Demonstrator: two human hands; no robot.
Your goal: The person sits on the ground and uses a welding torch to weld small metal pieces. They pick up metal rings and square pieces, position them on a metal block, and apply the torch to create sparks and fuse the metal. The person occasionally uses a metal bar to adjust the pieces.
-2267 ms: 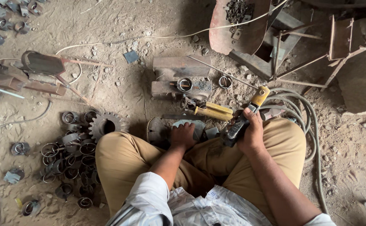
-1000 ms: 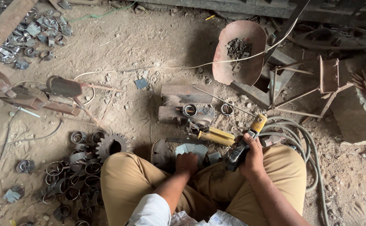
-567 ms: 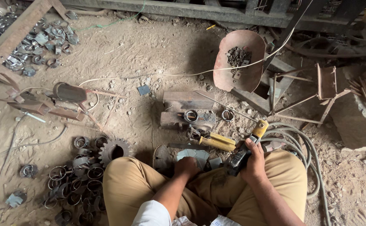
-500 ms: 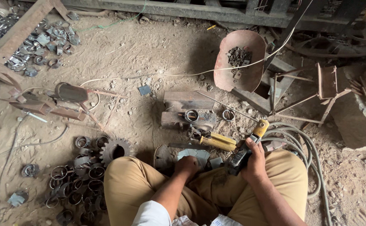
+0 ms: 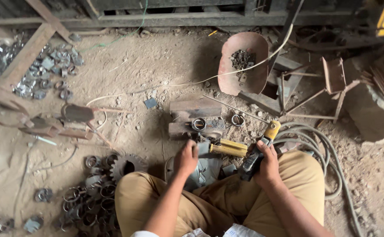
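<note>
On the dirt floor between my knees, my left hand (image 5: 186, 157) presses a grey plate (image 5: 207, 169) flat to steady it; my right hand (image 5: 266, 163) wraps a yellow-tipped tool (image 5: 259, 151), ready.

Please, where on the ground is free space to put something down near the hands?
Bare dirt lies between the red pan, the flat metal blocks and the ring heap. It is crowded by the gear, and around the left hand and right hand.
</note>
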